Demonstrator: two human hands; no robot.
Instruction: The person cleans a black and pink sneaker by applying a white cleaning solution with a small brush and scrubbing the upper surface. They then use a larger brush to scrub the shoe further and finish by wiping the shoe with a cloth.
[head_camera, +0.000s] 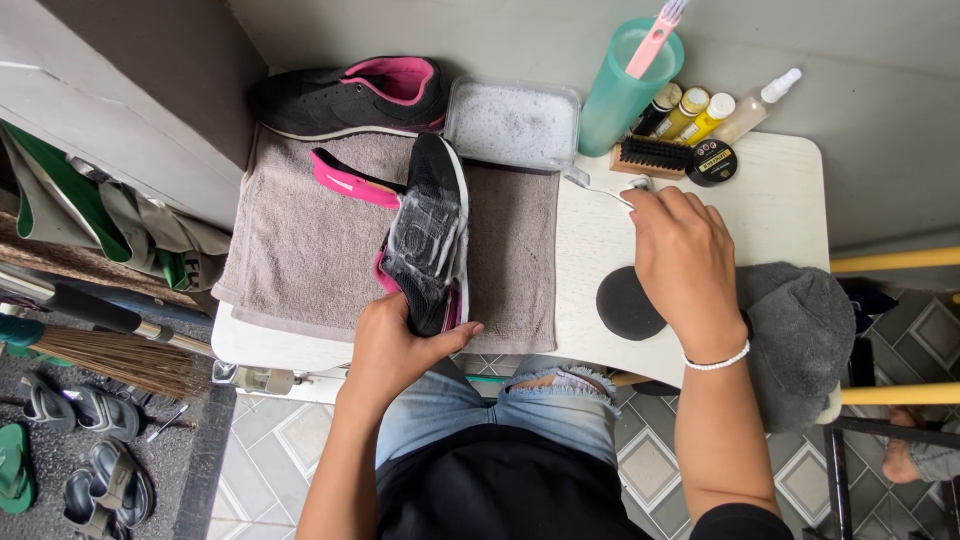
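White tabletop (780, 200) carrying grey towel (300, 250). Black-and-pink shoe (350, 98) lying at towel's far edge. Second shoe (430, 235), sole up and soapy, on towel, heel clasped in left hand (390, 345) grip. Teal cup (622, 95) holding pink toothbrush (655, 35). Clear tray (512, 122) filled with white powder. Right hand (685, 255) grip pinching white toothbrush (600, 187) beside black round sponge (628, 303).
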